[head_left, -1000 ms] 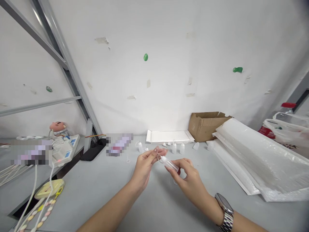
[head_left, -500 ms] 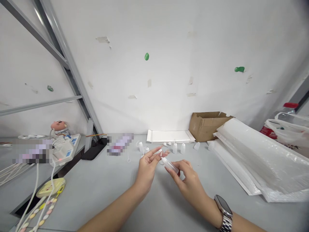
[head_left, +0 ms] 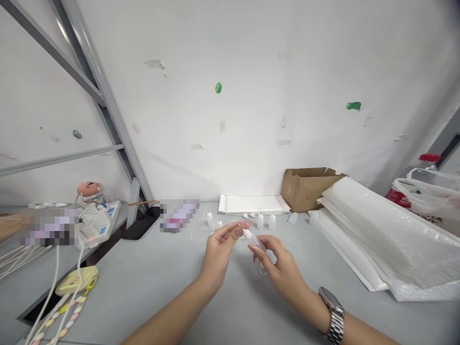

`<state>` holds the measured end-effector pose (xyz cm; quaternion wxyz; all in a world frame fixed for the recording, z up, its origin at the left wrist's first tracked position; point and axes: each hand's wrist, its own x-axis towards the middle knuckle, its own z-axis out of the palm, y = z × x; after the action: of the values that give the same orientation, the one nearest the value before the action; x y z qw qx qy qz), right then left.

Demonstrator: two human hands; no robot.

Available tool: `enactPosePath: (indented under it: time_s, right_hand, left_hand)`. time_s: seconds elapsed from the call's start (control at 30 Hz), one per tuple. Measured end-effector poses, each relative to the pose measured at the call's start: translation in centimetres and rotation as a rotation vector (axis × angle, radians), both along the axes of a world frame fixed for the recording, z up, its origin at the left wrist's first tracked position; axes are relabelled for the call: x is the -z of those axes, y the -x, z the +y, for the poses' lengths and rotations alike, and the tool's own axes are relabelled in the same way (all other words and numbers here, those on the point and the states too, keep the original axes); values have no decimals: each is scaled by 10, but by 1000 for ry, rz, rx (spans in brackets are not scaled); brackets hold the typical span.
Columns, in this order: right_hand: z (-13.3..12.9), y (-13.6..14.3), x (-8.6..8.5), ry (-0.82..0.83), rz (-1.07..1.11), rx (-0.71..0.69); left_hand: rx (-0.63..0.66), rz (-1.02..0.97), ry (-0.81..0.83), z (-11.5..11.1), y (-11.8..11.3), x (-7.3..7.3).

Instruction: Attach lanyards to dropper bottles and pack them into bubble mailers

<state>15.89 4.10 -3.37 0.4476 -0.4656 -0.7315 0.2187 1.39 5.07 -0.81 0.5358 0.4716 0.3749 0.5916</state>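
A small translucent squeeze bottle [head_left: 256, 240] is tilted in front of me, its white top pointing up and left. My right hand [head_left: 276, 256] grips its body between thumb and fingers. My left hand [head_left: 223, 244] has its fingertips pinched together at the bottle's white cap [head_left: 246, 233], which they partly cover. A thin white ring [head_left: 262, 270] shows below the right fingers. Behind my hands stand similar bottles, among them one with a looped strap [head_left: 210, 219] and two side by side, a left one [head_left: 260, 221] and a right one [head_left: 272, 222].
Near the wall are a white tray [head_left: 251, 205] and a cardboard box [head_left: 305, 189]. Bubble-wrap sheets [head_left: 388, 239] cover the right side. A loose bottle [head_left: 292, 218] lies near the box. At left are a black phone-like slab [head_left: 138, 229], a power strip [head_left: 98, 225] and cables.
My left fingers have drawn closer together at the bottle's top. The bottle has shifted slightly, and the white ring below my right hand now shows. Part of an arm has appeared at far left.
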Motion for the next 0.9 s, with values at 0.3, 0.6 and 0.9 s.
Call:
enactPosePath:
  time_s: [0.3, 0.6, 0.9]
  right_hand:
    - [-2, 2, 2, 17, -34, -19]
    - [-3, 0, -6, 31, -102, -57]
    - [36, -43, -26, -151, -108, 358]
  left_hand:
    - [-24, 92, 7, 6, 6, 1]
    - [-102, 287, -51, -9, 14, -11]
    - [-397, 755, 1, -20, 69, 6]
